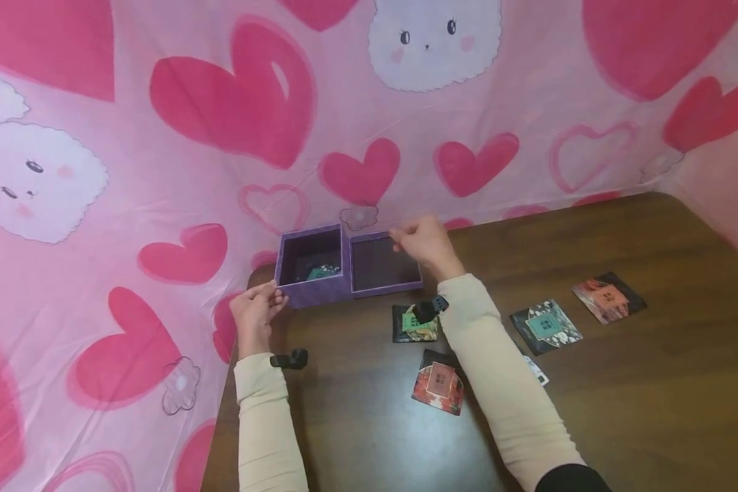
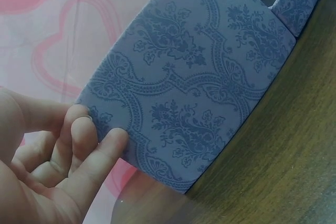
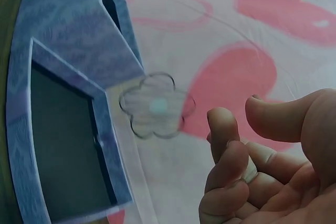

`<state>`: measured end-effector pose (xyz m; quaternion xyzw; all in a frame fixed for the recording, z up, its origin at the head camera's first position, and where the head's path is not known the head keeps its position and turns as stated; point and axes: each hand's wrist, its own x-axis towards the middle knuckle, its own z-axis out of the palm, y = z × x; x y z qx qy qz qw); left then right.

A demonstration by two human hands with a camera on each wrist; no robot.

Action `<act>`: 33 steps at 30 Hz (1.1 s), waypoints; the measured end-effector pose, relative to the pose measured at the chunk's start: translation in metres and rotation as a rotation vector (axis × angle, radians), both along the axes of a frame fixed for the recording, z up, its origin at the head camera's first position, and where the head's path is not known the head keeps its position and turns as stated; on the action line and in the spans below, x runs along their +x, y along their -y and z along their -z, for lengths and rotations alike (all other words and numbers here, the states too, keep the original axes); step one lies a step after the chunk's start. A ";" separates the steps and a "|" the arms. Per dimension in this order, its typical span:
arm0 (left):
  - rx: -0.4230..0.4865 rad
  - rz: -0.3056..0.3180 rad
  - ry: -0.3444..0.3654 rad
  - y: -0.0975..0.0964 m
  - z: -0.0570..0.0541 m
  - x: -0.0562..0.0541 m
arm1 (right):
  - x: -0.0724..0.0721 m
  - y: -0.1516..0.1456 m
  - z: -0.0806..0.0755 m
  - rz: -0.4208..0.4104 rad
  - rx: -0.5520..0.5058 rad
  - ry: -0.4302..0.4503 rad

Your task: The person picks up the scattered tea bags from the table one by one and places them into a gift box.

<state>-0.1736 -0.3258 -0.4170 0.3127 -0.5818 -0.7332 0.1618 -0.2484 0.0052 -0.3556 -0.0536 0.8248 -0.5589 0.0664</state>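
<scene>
My left hand (image 1: 258,306) holds the near left corner of a purple box (image 1: 317,295), its fingertips at the rim. In the left wrist view, the box's side (image 2: 184,77) shows a dark floral pattern. Inside the box lies a packet (image 1: 324,272) with a teal label. A shallow purple lid (image 1: 386,292), dark inside, lies hollow side up right against the box. Over the lid's far right part hovers my right hand (image 1: 427,244). In the right wrist view, its fingers are loosely curled, with a gap to the thumb and nothing held.
On the brown table (image 1: 369,437) lie a green-labelled packet (image 1: 413,326), a red-labelled packet (image 1: 439,384), a teal-labelled packet (image 1: 547,326) and an orange-labelled packet (image 1: 610,298). A small white piece (image 1: 536,370) shows beside my right sleeve. Pink heart-patterned cloth (image 1: 344,109) hangs behind the table.
</scene>
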 end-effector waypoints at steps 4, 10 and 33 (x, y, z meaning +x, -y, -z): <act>-0.002 0.006 -0.022 -0.003 0.001 -0.002 | 0.002 -0.020 0.006 0.054 -0.001 -0.021; -0.004 -0.010 -0.027 -0.002 0.001 -0.001 | 0.004 -0.033 0.009 0.058 -0.015 -0.053; 0.028 -0.008 -0.009 0.000 0.002 0.000 | 0.030 -0.048 0.073 -0.002 0.155 0.082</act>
